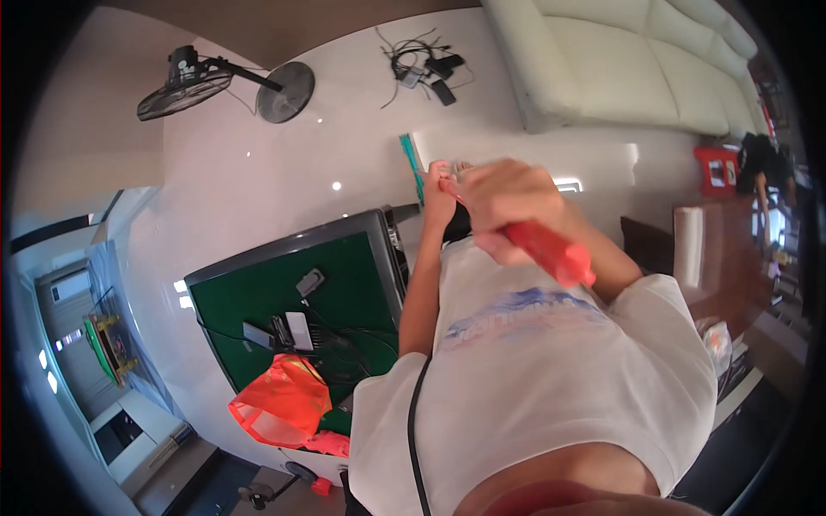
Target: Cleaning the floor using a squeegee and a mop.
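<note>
My right hand (pixel 512 202) is closed round the red grip of a long-handled pole (pixel 551 251), whose rounded end points up toward my chest. Farther out, the fingers of my left hand (pixel 440 178) close on the thinner red shaft. Just past that hand lies a narrow teal strip (pixel 409 163) with a pale flat area beside it on the floor. It looks like the edge of a broom or mop head, but my hands cover where it would meet the shaft.
To the left stands a green-topped table (pixel 249 301) with cables, small devices and an orange bag (pixel 288 400). Ahead are a black fan (pixel 286 92) and a cable pile (pixel 426 69) on the floor. A cream sofa (pixel 619 69), red stool (pixel 716 170) and another person (pixel 764 168) are right.
</note>
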Tool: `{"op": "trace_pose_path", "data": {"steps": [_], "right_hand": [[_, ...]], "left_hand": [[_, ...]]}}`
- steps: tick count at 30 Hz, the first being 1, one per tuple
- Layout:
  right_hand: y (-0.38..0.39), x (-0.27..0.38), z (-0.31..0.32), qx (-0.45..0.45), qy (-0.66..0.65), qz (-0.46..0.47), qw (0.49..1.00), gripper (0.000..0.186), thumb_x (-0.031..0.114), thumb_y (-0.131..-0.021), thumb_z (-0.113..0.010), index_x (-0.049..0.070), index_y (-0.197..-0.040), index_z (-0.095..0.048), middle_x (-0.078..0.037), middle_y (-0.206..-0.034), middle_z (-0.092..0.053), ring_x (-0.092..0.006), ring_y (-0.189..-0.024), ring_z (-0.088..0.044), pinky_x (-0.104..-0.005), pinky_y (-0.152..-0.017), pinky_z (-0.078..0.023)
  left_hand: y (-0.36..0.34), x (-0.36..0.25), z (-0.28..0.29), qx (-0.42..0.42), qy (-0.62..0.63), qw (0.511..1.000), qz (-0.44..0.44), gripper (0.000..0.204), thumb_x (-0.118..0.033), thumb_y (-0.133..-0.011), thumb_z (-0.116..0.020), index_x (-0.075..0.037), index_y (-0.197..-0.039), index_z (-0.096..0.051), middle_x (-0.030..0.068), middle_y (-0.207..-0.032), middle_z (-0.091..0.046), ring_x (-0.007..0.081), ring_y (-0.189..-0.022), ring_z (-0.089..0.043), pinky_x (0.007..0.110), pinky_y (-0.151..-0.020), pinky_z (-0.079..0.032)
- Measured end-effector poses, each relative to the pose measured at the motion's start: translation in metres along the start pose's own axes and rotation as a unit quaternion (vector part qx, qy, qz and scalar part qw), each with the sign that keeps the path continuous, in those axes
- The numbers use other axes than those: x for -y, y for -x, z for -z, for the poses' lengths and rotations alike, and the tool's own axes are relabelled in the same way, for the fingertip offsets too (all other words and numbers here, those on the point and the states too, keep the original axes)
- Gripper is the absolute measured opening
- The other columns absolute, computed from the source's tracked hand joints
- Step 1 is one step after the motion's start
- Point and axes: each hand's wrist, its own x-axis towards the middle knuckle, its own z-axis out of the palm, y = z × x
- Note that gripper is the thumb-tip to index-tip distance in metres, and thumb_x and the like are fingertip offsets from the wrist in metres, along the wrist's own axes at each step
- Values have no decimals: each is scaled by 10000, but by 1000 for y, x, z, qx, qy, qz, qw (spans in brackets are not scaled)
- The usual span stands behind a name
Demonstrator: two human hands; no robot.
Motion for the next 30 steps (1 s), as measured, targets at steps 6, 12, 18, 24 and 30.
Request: {"op": "trace_pose_path", "data": {"steps": [6,12,18,24,30], "right_hand": [[-11,-84,35,197,31,-140,970,195,1,-560,-657,61,-650,-495,-57,-783,-590,-235,-786,-557,-336,-786,-405],[-27,-215,65,193,95,-267,939,147,19,-671,-645,81,-779,-566,-88,-1163,-597,-291,-1090,-543,-396,-895,-399],[-98,-321,61,462,-4,-262,847,16,73,-752,-579,85,-758,-571,-123,-1357,-453,-307,-1083,-537,-367,-853,-469],[-186,-388,-3,568,-46,-118,813,74,71,-755,-598,53,-758,-526,-128,-1361,-443,-288,-1000,-572,-363,-735,-505],[-237,-426,-89,651,-54,-37,756,135,32,-717,-640,48,-805,-538,-122,-1403,-365,-246,-957,-595,-354,-703,-517]], "left_hand": [[-91,102,60,-173,90,977,-86,245,55,-747,-484,-52,-968,-492,39,-727,-444,136,-678,-461,261,-641,-404],[-156,142,159,-243,-378,888,-100,286,47,-727,-545,-36,-999,-513,141,-859,-556,354,-817,-522,418,-732,-433],[-168,73,202,-259,-139,887,355,560,69,-740,-511,-36,-1259,-333,204,-1012,-541,315,-829,-598,390,-683,-506],[-175,51,230,-404,509,683,334,359,-216,-922,-388,-47,-1236,-350,73,-758,-532,215,-652,-542,377,-577,-489],[-188,46,302,-425,613,633,206,340,-371,-949,-362,-63,-1000,-497,45,-637,-488,179,-586,-490,349,-568,-462]]}}
